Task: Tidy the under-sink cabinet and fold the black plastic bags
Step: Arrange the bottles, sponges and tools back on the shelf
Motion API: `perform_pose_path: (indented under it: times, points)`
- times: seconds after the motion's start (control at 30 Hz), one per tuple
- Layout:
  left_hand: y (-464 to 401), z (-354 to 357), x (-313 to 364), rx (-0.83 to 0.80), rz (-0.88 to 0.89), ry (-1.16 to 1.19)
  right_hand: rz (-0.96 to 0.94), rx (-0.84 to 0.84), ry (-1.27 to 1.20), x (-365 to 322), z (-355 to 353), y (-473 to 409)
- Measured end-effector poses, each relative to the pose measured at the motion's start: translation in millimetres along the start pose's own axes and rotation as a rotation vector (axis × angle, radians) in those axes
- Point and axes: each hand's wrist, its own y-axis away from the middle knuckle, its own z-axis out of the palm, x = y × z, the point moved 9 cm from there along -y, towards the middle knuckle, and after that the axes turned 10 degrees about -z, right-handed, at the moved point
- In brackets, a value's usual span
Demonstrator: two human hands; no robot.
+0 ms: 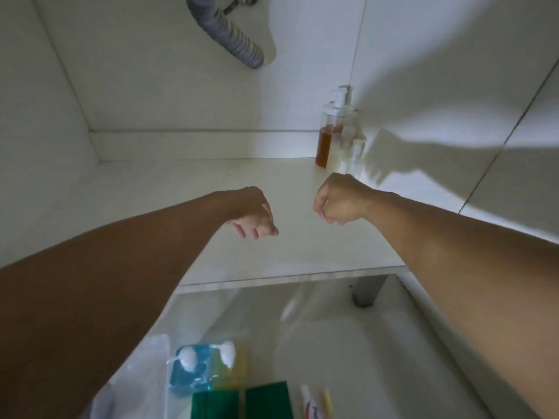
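Both my bare arms reach into the white under-sink cabinet, above its floor panel (181, 192). My left hand (254, 217) hangs palm down with its fingers loosely curled and holds nothing. A little to its right, my right hand (338, 201) is curled into a fist, with nothing visible in it. The two hands are apart, over the middle of the cabinet floor. No black bag shows in this view.
Pump bottles stand in the back right corner, one with amber liquid (328, 140) and clear ones (351, 146) beside it. A grey corrugated drain hose (230, 31) hangs at the top. On the floor outside lie a blue bottle (187, 370), a yellow bottle (230, 367), green packs (242, 400) and a tube (308, 400).
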Motion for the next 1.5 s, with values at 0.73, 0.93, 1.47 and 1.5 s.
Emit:
perform_pose_path:
  times: [0.73, 0.93, 1.47, 1.5]
  points:
    - [69, 127, -201, 0.09, -0.118, -0.424, -0.214, -0.332, 0.079, -125, 228, 81]
    - [38, 156, -217, 0.109, -0.078, -0.502, -0.25, -0.277, 0.085, -131, 260, 72]
    - [49, 143, -188, 0.117, -0.001, -0.462, -0.305, -0.249, 0.142, -115, 187, 66]
    - [55, 136, -179, 0.119, 0.016, -0.45, -0.314, -0.265, 0.17, -116, 176, 71]
